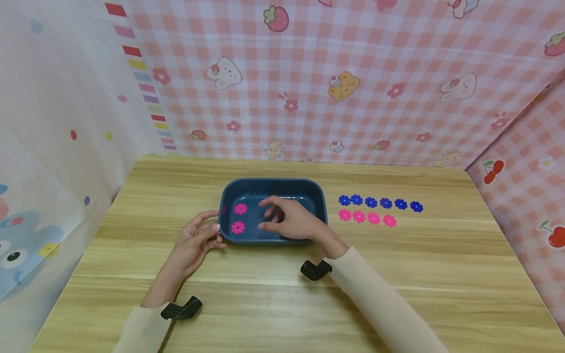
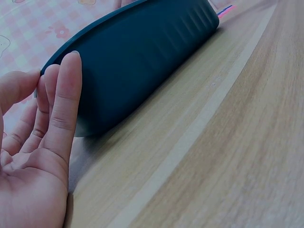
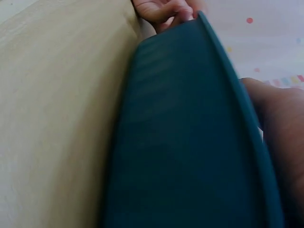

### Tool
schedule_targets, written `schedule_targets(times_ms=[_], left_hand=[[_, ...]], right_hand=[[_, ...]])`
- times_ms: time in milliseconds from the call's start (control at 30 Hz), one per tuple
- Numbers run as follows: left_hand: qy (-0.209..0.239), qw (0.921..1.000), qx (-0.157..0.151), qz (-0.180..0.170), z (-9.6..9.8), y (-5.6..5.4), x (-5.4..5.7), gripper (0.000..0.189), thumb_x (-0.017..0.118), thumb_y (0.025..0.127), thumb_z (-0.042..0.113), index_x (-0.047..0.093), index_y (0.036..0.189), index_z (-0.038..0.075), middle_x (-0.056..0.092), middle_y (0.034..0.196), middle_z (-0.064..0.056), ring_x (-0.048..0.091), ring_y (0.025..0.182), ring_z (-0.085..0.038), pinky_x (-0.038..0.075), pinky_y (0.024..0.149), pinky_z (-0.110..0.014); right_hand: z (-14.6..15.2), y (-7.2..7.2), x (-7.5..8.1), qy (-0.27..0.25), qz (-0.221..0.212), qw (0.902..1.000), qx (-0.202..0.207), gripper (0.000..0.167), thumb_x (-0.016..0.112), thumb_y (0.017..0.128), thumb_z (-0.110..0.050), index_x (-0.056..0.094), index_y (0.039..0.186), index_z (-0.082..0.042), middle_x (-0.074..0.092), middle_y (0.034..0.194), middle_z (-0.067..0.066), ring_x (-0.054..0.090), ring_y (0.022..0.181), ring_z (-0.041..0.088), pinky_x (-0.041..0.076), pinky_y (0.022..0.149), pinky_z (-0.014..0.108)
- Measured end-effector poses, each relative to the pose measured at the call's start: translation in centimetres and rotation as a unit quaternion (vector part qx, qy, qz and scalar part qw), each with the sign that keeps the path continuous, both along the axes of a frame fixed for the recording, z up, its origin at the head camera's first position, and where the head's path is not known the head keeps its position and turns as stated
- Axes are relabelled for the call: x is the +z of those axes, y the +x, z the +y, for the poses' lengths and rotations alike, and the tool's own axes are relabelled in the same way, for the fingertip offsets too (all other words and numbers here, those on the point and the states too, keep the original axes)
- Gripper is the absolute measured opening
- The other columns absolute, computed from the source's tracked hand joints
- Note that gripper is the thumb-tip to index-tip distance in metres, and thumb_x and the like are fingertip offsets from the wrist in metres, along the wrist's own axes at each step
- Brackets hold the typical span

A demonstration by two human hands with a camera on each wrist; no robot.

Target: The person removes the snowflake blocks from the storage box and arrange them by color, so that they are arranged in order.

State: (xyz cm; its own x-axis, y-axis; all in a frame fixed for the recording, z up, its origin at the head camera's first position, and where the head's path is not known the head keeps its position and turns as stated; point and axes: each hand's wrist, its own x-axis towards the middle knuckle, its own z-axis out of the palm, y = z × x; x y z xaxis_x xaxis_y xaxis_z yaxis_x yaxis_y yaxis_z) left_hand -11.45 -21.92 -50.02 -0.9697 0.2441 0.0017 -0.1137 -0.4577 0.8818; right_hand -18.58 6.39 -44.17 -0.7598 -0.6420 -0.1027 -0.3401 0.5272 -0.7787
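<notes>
A dark blue rectangular dish (image 1: 273, 241) rests on the table, with two pink flower-shaped discs (image 1: 239, 218) lying flat at its left end. My left hand (image 1: 197, 240) pinches the dish's left rim; in the left wrist view the thumb is at the rim and the fingers lie against the outer wall (image 2: 137, 61). Inside the dish, over its middle, hovers my right hand (image 1: 291, 218). Its fingers are loosely bent, the thumb is apart from them, and nothing shows between. In the right wrist view the dish wall (image 3: 175, 128) hides most of that hand.
Right of the dish lie a row of several blue flower-shaped discs (image 1: 386, 203) and, nearer me, a row of several pink ones (image 1: 373, 218). The wooden table (image 1: 273, 294) meets a checked cloth (image 1: 291, 73) at the back, with more cloth at both sides.
</notes>
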Motion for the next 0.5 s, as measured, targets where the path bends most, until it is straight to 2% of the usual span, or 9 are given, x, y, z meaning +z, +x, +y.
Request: schedule_targets(times_ms=[500], left_hand=[[0.004, 1.0, -0.005, -0.001, -0.1, -0.1, -0.2, 0.032, 0.049, 0.105, -0.003, 0.053, 0.134, 0.012, 0.073, 0.09, 0.001, 0.07, 0.074, -0.01, 0.067, 0.07, -0.027]], right_hand=[[-2.8, -0.8, -1.0, 0.025, -0.004, 0.9995, 0.018, 0.05, 0.075, 0.094, -0.029, 0.059, 0.139, -0.015, 0.069, 0.111, 0.004, 0.065, 0.087, 0.012, 0.057, 0.077, 0.025]])
